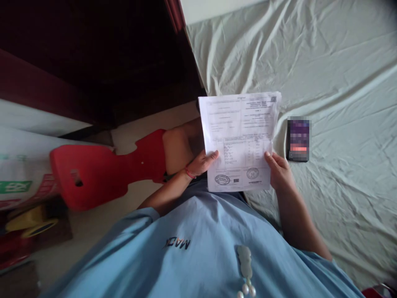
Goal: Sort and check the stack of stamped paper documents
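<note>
A stack of printed papers (238,140) is held up in front of my lap, its top sheet showing a form with a table and round and oval stamps near the bottom. My left hand (201,163) is closed on the left edge, thumb on top, and a red bracelet circles that wrist. On the right edge, my right hand (279,169) grips the papers with its thumb on the front. The fingers of both hands are mostly hidden behind the sheets. To the right of the papers lies a phone (298,140) with its screen lit and blurred.
A pale wrinkled sheet (341,198) covers the bed on the right. To the left stands a red plastic chair (93,174) on a light floor. Dark furniture (93,62) fills the upper left; a white printed sack (21,169) and a yellow item (27,219) sit at the far left.
</note>
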`<act>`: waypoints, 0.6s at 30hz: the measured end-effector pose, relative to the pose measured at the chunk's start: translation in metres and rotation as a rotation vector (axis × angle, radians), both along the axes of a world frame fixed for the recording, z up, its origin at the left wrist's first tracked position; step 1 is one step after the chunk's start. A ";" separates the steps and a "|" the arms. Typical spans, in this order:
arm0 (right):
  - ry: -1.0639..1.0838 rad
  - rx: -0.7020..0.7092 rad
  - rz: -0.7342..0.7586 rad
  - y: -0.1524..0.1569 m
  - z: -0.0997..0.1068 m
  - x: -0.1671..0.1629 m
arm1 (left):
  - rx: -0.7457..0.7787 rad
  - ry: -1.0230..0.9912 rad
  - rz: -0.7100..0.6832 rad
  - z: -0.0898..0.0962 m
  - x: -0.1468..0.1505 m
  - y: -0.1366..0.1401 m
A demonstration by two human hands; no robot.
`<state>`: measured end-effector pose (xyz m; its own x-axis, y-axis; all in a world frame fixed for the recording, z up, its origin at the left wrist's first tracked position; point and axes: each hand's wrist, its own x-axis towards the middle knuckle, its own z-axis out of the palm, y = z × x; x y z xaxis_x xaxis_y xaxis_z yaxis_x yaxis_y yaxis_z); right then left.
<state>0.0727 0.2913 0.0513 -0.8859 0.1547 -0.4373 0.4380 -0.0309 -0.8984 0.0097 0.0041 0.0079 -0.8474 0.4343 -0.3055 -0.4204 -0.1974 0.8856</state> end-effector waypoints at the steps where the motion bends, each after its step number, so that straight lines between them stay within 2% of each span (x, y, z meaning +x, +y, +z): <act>1: -0.023 -0.057 -0.022 -0.003 -0.004 0.000 | 0.007 -0.006 0.000 -0.001 0.000 0.003; 7: -0.085 -0.200 -0.104 -0.017 -0.017 -0.003 | 0.192 -0.137 0.092 -0.006 -0.007 0.015; 11: -0.034 -0.204 -0.170 -0.019 -0.017 -0.005 | 0.248 -0.226 0.126 -0.011 -0.012 0.014; 18: -0.014 -0.217 -0.302 -0.031 -0.024 -0.006 | 0.318 -0.355 0.106 -0.013 -0.005 0.016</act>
